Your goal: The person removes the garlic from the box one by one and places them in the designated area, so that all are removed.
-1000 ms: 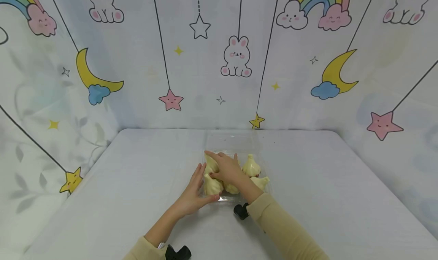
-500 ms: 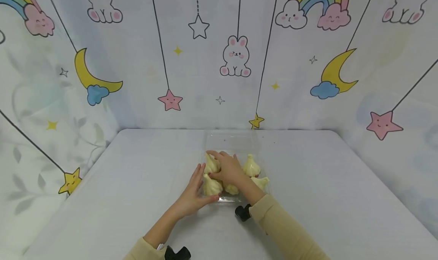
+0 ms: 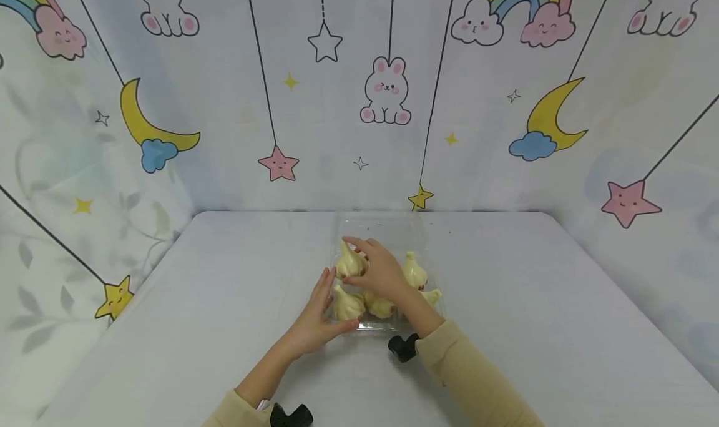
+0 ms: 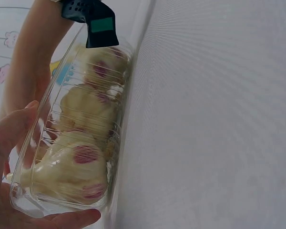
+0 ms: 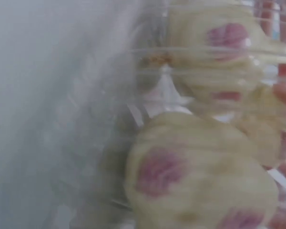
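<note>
A pale garlic bulb [image 3: 349,263] at the back left of a clear plastic container [image 3: 375,328] is pinched between the thumb and fingers of my right hand [image 3: 387,274]. My left hand [image 3: 311,327] braces the container's front left corner, fingers straight along the side and thumb at the front edge. Close to it lies the front left bulb [image 3: 347,305], also a purple-patched bulb [image 4: 69,169] in the left wrist view. More bulbs are the front middle one [image 3: 379,304] and the right one [image 3: 414,271]. In the blurred right wrist view, a bulb [image 5: 200,171] shows through the wall.
The container's clear lid [image 3: 379,227] lies folded open behind it. It all stands on a white table [image 3: 241,258] before a patterned cloth backdrop [image 3: 337,115]. Black wrist-camera mounts [image 3: 403,348] sit below both wrists.
My right hand has moved slightly up and back with the back left garlic bulb, which has shifted with it. My left hand stays at the container's corner.
</note>
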The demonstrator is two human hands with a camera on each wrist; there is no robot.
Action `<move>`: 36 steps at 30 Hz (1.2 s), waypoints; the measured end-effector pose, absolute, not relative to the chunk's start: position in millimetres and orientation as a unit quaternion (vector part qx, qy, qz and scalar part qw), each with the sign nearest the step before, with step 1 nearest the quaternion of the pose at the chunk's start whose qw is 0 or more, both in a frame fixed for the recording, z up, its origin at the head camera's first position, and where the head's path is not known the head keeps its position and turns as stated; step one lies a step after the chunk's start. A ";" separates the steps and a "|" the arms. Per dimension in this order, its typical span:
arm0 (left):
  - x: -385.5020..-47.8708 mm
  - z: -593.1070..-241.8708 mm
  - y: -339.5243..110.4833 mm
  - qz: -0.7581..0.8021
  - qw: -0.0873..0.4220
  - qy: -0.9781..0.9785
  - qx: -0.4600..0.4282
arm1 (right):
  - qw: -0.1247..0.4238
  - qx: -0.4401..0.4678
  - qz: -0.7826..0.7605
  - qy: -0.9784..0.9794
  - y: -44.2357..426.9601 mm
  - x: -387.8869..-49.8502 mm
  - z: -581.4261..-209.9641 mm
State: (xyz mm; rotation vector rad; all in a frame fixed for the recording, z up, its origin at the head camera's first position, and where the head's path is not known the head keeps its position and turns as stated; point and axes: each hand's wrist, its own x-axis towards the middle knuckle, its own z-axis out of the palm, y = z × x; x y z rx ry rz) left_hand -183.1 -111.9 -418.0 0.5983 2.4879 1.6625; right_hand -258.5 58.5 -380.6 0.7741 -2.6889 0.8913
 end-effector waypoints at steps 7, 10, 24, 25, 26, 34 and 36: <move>-183.1 -418.5 -112.1 0.542 0.046 0.817 0.193 | 0.122 0.278 0.354 -0.885 67.2 -255.6 -377.7; -183.0 -419.0 -112.3 0.541 0.046 0.818 0.191 | 0.127 0.278 0.360 -0.881 71.4 -253.6 -378.6; -184.4 -422.1 -112.0 0.540 0.042 0.820 0.186 | 0.150 0.276 0.379 -0.871 92.3 -240.9 -369.1; -184.3 -422.0 -111.9 0.538 0.042 0.821 0.185 | 0.147 0.276 0.382 -0.870 94.0 -239.9 -368.3; -184.1 -421.8 -111.8 0.538 0.041 0.821 0.184 | 0.145 0.275 0.385 -0.869 95.9 -238.8 -367.5; -183.9 -420.8 -111.1 0.538 0.041 0.821 0.183 | 0.145 0.270 0.404 -0.862 110.1 -232.7 -366.0; -184.3 -420.8 -111.0 0.539 0.039 0.821 0.185 | 0.146 0.263 0.407 -0.863 113.1 -232.0 -366.8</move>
